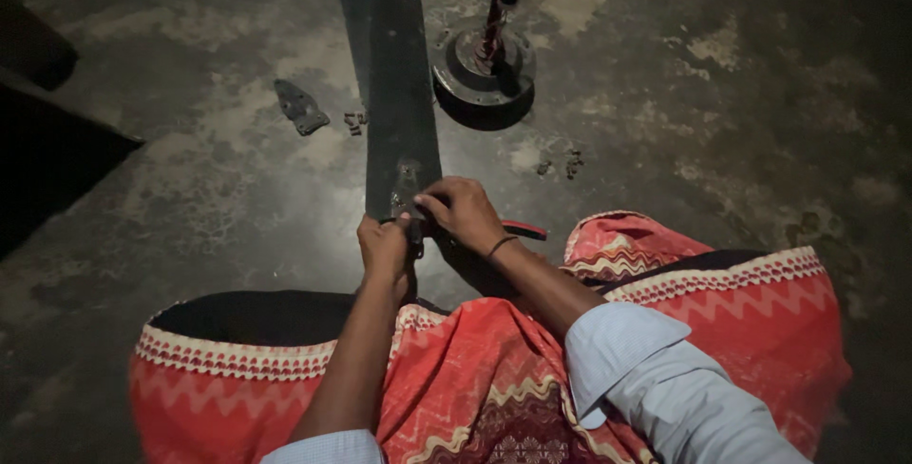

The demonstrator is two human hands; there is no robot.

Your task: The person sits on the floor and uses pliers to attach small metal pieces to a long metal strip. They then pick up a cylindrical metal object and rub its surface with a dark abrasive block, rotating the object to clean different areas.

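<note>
Head cam, looking straight down at someone sitting on a bare, patchy concrete floor (pixel 722 122) with a red zigzag-patterned cloth (pixel 494 388) over their lap. The thing in hand is a long dark fan blade (pixel 399 94), lying flat on the floor and running away from the person, its near end right at their knees.

Both hands are together at that near end. The left hand (pixel 385 247) is closed around the blade's edge where a small metal bracket (pixel 407 189) sits, and the right hand (pixel 461 212) pinches at the same bracket with its fingertips. I can't tell if there's a screw or tool in those fingers, it's too dark.

Handling-wise, I'd guess the blade is thin sheet metal: stiff along its length, fairly light, but awkward because it's so long, and the edges could be a bit sharp. The bracket end looks like the sane place to grab it.

Other stuff around:
- a round motor housing (pixel 484 70) with a rod and wires sticking up, just right of the blade
- another loose bracket (pixel 301 106) to the left, well apart
- small screws (pixel 355 122) next to it
- a red-and-black bit (pixel 525 229) behind the right wrist, maybe a tool handle
</note>
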